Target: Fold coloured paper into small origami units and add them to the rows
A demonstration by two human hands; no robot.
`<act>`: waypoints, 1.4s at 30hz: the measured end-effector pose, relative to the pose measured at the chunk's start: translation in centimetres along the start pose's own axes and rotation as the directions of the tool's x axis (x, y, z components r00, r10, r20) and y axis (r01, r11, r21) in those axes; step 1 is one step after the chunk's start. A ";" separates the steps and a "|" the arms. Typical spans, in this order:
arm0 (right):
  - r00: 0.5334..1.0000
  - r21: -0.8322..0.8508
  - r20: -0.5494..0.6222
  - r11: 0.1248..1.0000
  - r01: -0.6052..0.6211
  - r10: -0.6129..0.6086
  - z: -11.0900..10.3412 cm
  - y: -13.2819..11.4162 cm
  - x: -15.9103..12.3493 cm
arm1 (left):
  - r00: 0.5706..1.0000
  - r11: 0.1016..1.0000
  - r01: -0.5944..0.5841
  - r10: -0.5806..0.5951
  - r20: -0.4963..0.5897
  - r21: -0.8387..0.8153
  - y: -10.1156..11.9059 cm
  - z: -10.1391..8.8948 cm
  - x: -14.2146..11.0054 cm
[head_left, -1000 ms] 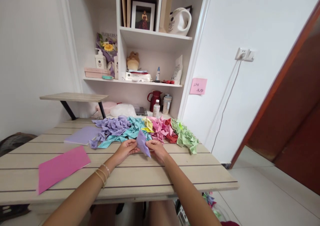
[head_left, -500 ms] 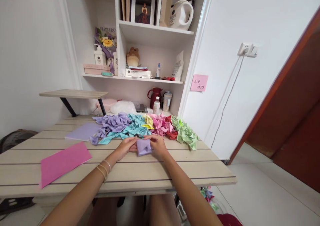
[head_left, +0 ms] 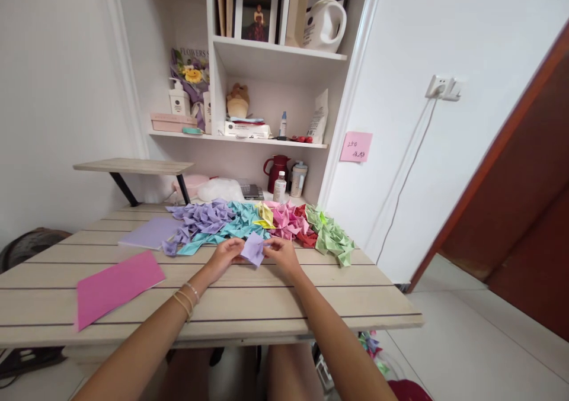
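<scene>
A small folded square of purple origami paper point(head_left: 253, 249) is held up just above the slatted table point(head_left: 213, 306), tilted with one corner toward me. My left hand point(head_left: 226, 255) pinches its left edge between thumb and fingers. On the opposite edge, my right hand point(head_left: 281, 254) grips it the same way. Right behind the hands lies a long heap of folded paper pieces, running from purple ones point(head_left: 207, 216) through turquoise ones point(head_left: 244, 218), a few yellow, pink ones point(head_left: 287, 218) and red to green ones point(head_left: 333, 238).
Flat purple sheets point(head_left: 151, 233) and a bright pink stack of paper point(head_left: 119, 287) lie on the left. A small raised shelf point(head_left: 133, 166) stands at the back left. Behind the heap are a bottle point(head_left: 280, 186), a dark red jug point(head_left: 277, 173) and a tumbler point(head_left: 299, 179).
The purple paper has been lifted and turned from lying squarely to a tilted, corner-down position. Both hands have shifted slightly around its edges and still hold it.
</scene>
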State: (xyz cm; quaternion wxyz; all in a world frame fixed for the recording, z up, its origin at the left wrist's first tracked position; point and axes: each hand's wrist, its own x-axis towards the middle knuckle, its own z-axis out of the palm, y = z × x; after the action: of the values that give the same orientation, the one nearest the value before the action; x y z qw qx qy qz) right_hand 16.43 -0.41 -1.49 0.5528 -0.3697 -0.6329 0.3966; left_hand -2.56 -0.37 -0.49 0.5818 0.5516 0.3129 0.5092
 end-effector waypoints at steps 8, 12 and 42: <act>0.999 -0.039 -0.044 0.999 0.004 -0.006 -0.2 -0.2 0.1 | 0.998 1.000 -0.029 0.030 0.049 -0.012 0.2 0.1 -0.3; 0.998 -0.034 -0.060 0.999 0.007 -0.009 -0.3 -0.4 0.0 | 1.000 0.996 -0.020 0.020 0.008 0.089 0.2 0.2 -0.1; 0.998 0.091 -0.063 0.996 0.006 0.000 0.0 -0.9 -0.2 | 0.993 0.992 0.050 -0.062 0.100 0.120 -0.1 0.3 -0.2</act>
State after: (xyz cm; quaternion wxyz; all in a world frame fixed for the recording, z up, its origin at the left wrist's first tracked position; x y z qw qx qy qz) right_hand 16.42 -0.94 -0.73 0.5892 -0.3555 -0.5969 0.4126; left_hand -2.34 -0.62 -0.57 0.5778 0.6015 0.3271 0.4443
